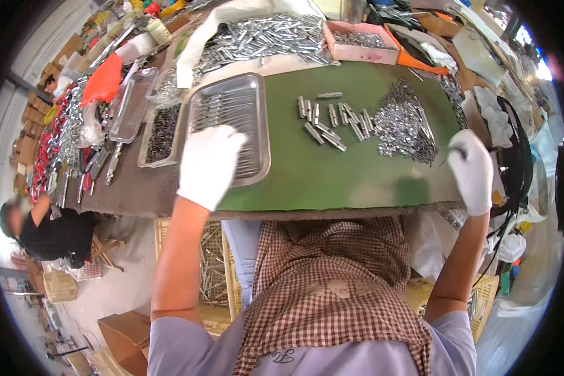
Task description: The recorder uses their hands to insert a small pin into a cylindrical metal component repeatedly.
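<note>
My left hand [212,164], in a white glove, is over the near left part of a shallow metal tray [264,135]. Its fingers are curled, and what they may hold is hidden. Thin metal rods [214,113] lie side by side in the tray. At the right edge of the green mat, my right hand [471,170], also gloved, is closed with a small dark bit showing at its fingers; I cannot make out what it is. Between the hands lie several short metal cylinders [329,136] and a heap of small shiny metal parts [402,125].
Behind the mat [294,194] is a large pile of metal cylinders [266,39] on white cloth, beside a pink box [363,55] of small parts. A bin of dark pieces [163,135] stands left of the tray. Another person [50,232] sits at the far left.
</note>
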{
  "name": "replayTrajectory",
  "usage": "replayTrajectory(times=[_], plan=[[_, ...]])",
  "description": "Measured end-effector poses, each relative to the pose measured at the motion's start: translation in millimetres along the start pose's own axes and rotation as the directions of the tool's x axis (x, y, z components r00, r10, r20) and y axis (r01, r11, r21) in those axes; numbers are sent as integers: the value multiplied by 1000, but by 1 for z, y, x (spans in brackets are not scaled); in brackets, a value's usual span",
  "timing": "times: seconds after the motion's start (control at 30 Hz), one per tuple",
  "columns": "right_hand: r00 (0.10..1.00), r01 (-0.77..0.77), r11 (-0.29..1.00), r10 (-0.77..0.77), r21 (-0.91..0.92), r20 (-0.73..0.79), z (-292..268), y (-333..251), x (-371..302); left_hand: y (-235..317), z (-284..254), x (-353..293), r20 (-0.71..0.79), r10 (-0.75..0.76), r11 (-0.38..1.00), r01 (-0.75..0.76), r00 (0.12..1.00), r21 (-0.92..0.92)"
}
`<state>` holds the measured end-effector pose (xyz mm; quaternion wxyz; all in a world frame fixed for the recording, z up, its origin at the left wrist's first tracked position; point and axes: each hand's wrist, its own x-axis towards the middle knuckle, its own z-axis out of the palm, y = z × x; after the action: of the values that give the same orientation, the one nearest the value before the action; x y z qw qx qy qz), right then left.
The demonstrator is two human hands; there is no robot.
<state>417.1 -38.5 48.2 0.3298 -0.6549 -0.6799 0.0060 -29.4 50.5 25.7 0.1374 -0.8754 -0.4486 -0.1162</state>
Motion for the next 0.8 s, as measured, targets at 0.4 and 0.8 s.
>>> replayTrajectory(times=[0.4, 0.8], plan=[[978, 111, 990, -124, 81, 170, 54, -32, -56, 80, 52, 59, -2, 204, 977, -204, 979, -70], [969, 207, 978, -207, 10, 136, 76, -34, -64, 164, 34, 29, -29, 45, 653, -51, 999, -755]])
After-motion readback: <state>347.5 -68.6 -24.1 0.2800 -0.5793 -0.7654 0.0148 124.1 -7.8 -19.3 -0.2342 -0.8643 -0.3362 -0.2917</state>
